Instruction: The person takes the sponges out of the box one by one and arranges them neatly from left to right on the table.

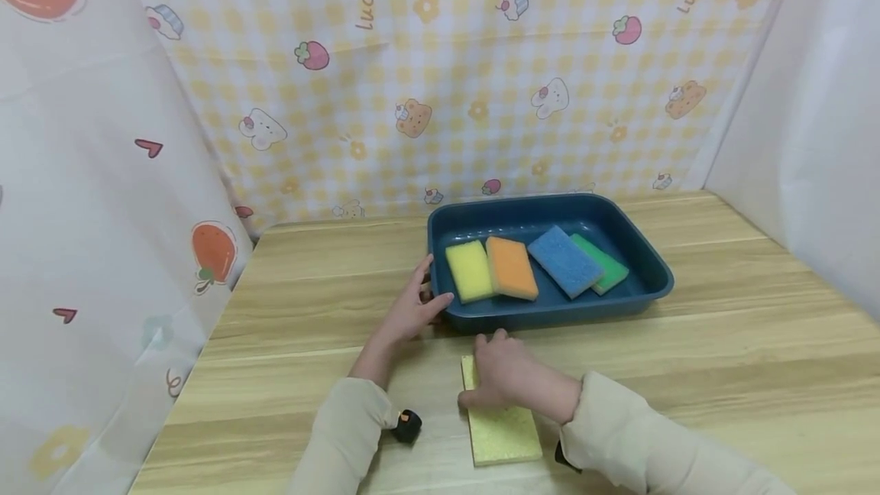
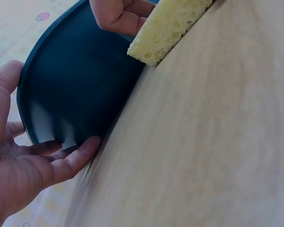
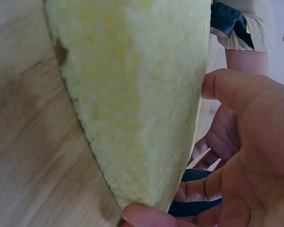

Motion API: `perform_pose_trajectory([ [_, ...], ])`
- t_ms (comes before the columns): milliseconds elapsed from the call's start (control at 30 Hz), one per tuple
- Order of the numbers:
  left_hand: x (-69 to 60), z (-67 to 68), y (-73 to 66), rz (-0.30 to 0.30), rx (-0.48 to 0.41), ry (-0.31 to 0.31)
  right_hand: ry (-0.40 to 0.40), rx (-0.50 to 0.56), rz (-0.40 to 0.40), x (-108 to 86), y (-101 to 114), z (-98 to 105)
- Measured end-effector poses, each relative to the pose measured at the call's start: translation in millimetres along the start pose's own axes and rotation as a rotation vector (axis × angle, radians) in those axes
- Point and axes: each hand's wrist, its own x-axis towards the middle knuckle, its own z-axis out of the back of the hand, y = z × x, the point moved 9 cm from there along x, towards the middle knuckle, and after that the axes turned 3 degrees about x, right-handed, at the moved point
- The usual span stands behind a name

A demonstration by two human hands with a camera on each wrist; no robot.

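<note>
A dark blue tray [image 1: 550,315] stands on the wooden table. My left hand [image 1: 407,317] holds its near left corner, thumb at the rim and fingers along the outer wall; the left wrist view shows the fingertips low against the tray's wall [image 2: 80,71]. In front of the tray, a large pale yellow sponge [image 1: 505,438] lies flat on the table. My right hand [image 1: 512,374] grips that sponge from above, with the thumb at its left edge and fingers at its far end. The right wrist view shows the sponge's porous face [image 3: 132,113] close up.
Inside the tray lie a yellow sponge [image 1: 470,272], an orange sponge [image 1: 512,268], a blue sponge [image 1: 565,260] and a green sponge [image 1: 614,270] partly under the blue one. A patterned cloth [image 1: 454,82] hangs behind the table [image 1: 742,373], with white cloths at both sides.
</note>
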Motion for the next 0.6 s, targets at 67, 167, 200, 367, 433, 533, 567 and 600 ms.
perform_pose_trajectory([
  [67,0.1,1.1,-0.9,0.005,0.006,-0.005,0.000,0.017,0.002,-1.2,-1,5],
  [167,0.4,2.1,-3.7,-0.008,0.009,-0.009,-0.017,0.027,-0.006,-5.2,-4,19],
  [200,0.4,2.6,-4.4,-0.009,0.012,-0.013,-0.026,0.027,-0.005,-6.9,-6,25],
  [367,-1.0,3.0,-8.2,-0.028,0.016,-0.020,-0.016,0.037,0.030,-11.8,-14,54],
  [433,-1.8,1.9,-8.7,-0.029,0.011,-0.013,0.005,0.050,0.051,-10.8,-20,65],
  [533,-2.7,-0.1,-9.3,-0.031,0.002,0.003,0.012,0.056,0.077,-5.5,-32,83],
  [567,-2.5,-0.6,-9.4,-0.036,0.001,0.007,0.010,0.059,0.087,-2.7,-37,90],
  [600,-2.3,-0.7,-9.3,-0.039,0.000,0.007,0.003,0.059,0.097,0.8,-41,97],
])
